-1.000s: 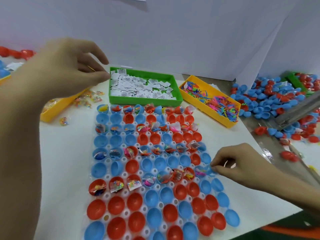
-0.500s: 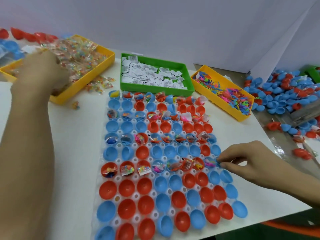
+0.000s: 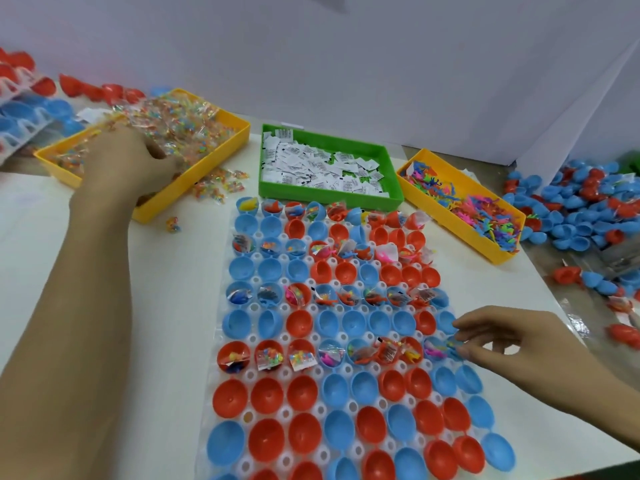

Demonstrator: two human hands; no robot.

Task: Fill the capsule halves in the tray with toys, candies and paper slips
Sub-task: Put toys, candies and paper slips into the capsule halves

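Note:
A clear tray [image 3: 284, 372] holds rows of red and blue capsule halves; alternate rows hold toys, candy packets and slips, and the rows between are bare. My left hand [image 3: 128, 161] reaches into the yellow candy bin [image 3: 194, 178], with its fingertips buried among the packets. My right hand [image 3: 512, 341] pinches a small blue toy [image 3: 453, 346] between thumb and forefinger, over the blue half at the right end of the filled near row. The green bin [image 3: 332, 199] holds paper slips. Another yellow bin [image 3: 450, 220] holds small coloured toys.
Loose blue and red capsule halves [image 3: 581, 202] are heaped at the right, beyond the table edge. Stacked trays of halves [image 3: 20, 109] lie at the far left. Stray candy packets [image 3: 218, 185] sit beside the candy bin. White boards stand close behind the bins.
My left hand has swung from above the table down into the candy bin at the left. My right hand has stayed at the right end of the filled row.

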